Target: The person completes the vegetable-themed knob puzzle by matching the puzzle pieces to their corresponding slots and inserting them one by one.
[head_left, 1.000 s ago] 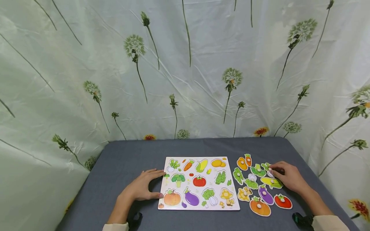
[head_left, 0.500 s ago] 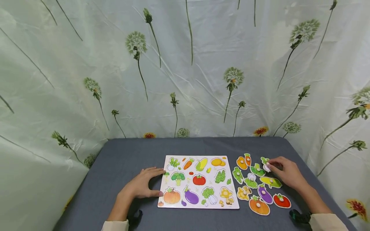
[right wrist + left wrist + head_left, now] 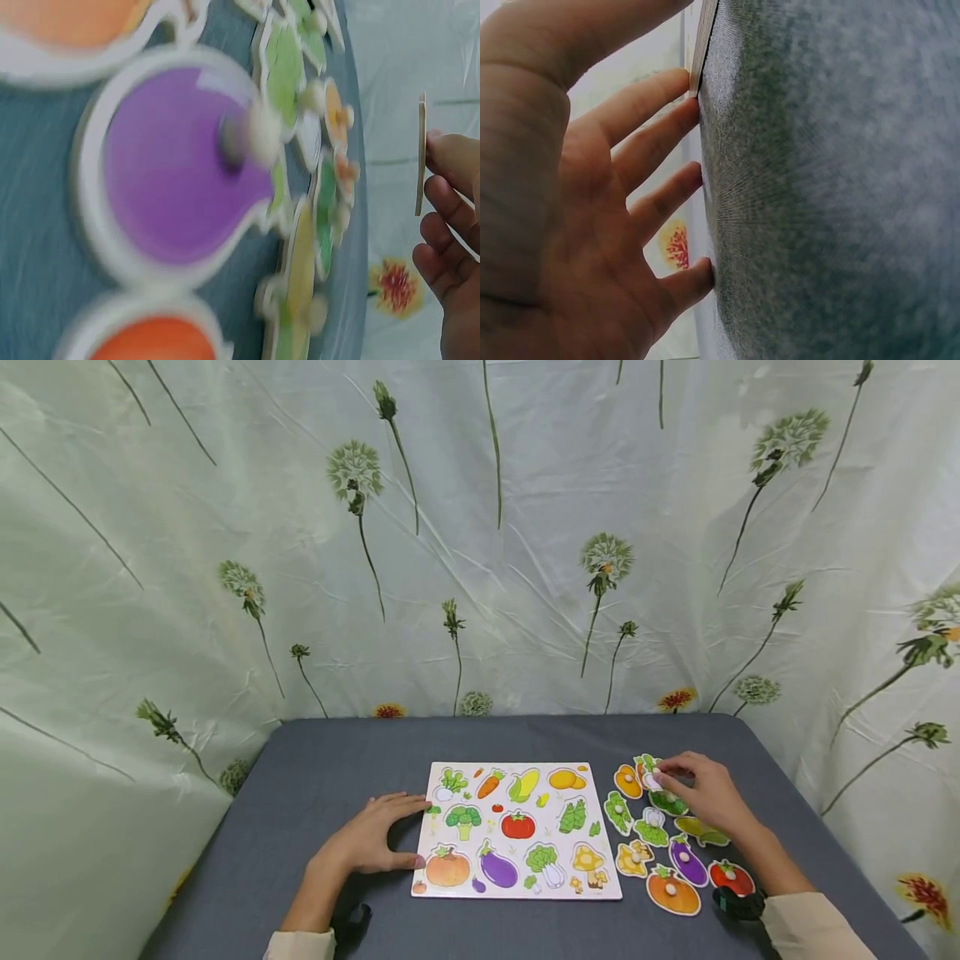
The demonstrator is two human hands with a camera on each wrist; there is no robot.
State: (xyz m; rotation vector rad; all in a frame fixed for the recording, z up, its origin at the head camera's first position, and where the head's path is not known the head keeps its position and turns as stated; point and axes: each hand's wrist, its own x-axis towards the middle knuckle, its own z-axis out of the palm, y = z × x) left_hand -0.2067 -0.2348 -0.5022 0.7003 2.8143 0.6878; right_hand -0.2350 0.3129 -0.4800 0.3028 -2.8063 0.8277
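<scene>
My right hand (image 3: 708, 789) pinches a turnip puzzle piece (image 3: 648, 770), white with green leaves, above the loose pieces. In the right wrist view this piece (image 3: 421, 157) appears edge-on and off the table, with the fingertips behind it. A white vegetable puzzle board (image 3: 551, 828) lies flat in the middle of the table. My left hand (image 3: 371, 839) rests at its left edge, thumb and fingers spread and touching the rim. The left wrist view shows the left hand's (image 3: 607, 195) extended fingers against the cloth and the board's edge (image 3: 703, 49).
Right of the board lie several knobbed pieces: a pumpkin (image 3: 675, 900), an eggplant (image 3: 682, 857), a tomato (image 3: 723, 874), mushrooms (image 3: 628, 862), a bok choy (image 3: 649, 837), and corn (image 3: 693, 827). The grey cloth-covered table (image 3: 337, 752) meets a dandelion-print curtain (image 3: 525, 635).
My right hand has lifted the turnip piece from the far right of the group and carried it left, over the carrot and broccoli pieces. The left hand stays at the board.
</scene>
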